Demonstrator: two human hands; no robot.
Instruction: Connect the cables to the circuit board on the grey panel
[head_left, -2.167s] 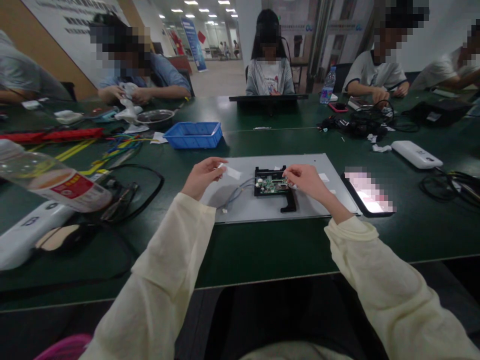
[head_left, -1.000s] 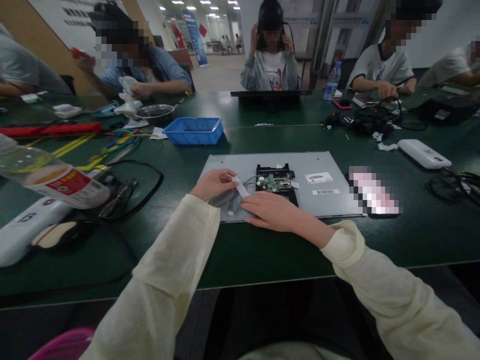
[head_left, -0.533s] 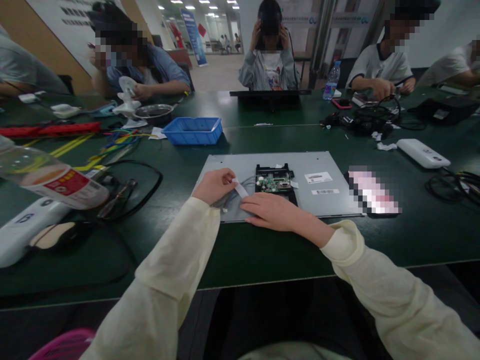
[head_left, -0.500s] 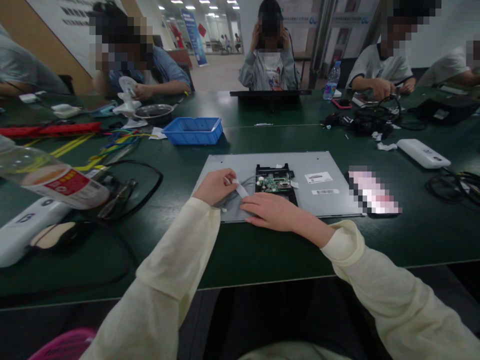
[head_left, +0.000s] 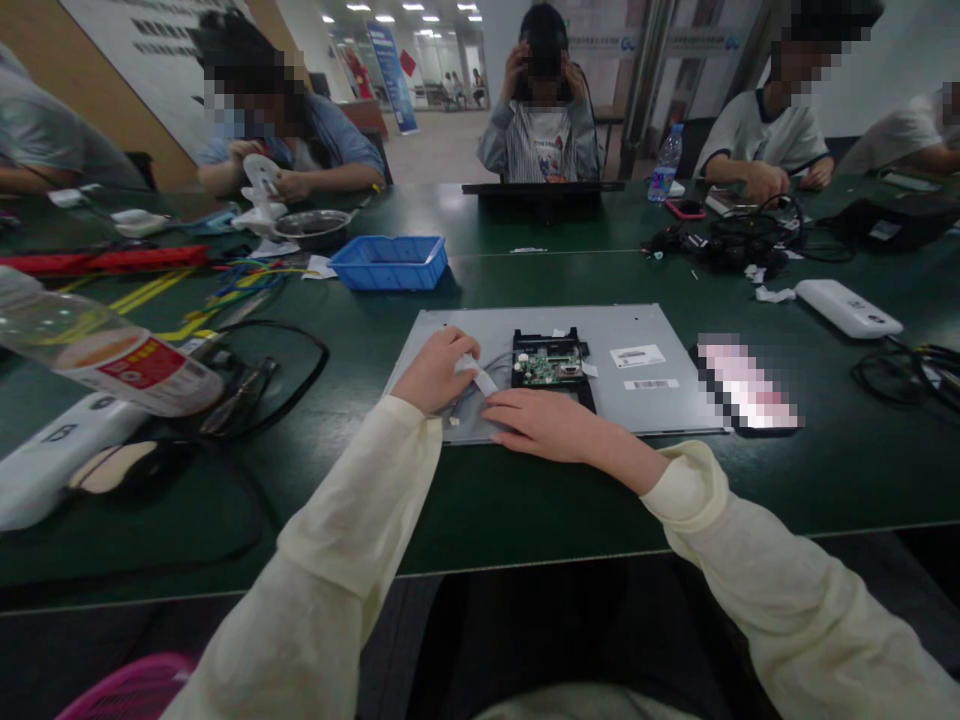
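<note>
A flat grey metal panel point(head_left: 555, 318) lies on the table in front of me. A green circuit board point(head_left: 551, 367) in a black frame sits on it, with thin grey cables point(head_left: 495, 362) running left from the board. My left hand point(head_left: 435, 370) is closed in a pinch on the upper end of a short white strip of tape point(head_left: 484, 381), over the panel's left part. My right hand point(head_left: 544, 425) lies with its fingers stretched out on the panel's near side, fingertips at the strip's lower end. Fingers partly hide the cables beneath.
A phone point(head_left: 746, 385) lies at the panel's right edge. To the left are a tilted drink bottle point(head_left: 142, 370), a white power bank point(head_left: 52, 450) and black cables. A blue tray point(head_left: 390, 265) stands beyond the panel. Several people sit across the table.
My left hand has shifted slightly, its fingers turning over the strip's upper end. The right hand stays in place. Across the table, the person at left has lowered a hand toward the white fan.
</note>
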